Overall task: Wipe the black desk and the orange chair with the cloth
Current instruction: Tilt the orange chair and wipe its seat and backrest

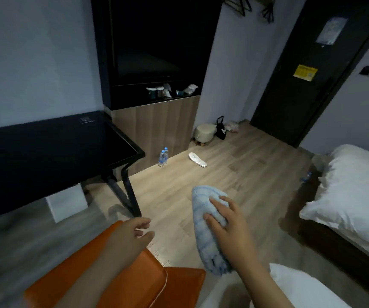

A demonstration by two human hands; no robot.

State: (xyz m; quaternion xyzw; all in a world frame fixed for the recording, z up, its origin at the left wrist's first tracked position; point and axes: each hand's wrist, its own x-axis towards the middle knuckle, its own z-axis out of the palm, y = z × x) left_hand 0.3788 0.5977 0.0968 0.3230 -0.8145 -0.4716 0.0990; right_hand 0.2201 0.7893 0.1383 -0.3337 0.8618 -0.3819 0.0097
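Observation:
The black desk (45,152) stands at the left against the wall, its top bare. An orange chair (148,276) fills the bottom middle, below me. My right hand (228,221) grips a bunched light blue cloth (203,210) and holds it in the air over the wooden floor, to the right of the chair. My left hand (132,234) hovers above the chair's upper edge with its fingers loosely spread and nothing in it.
Two water bottles (163,157) stand on the floor by the wood-panelled cabinet (163,121). A white slipper (198,160), a small stool (205,132) and a black bag (220,127) lie further back. A bed with white pillows (352,196) is at the right, a dark door (307,70) beyond.

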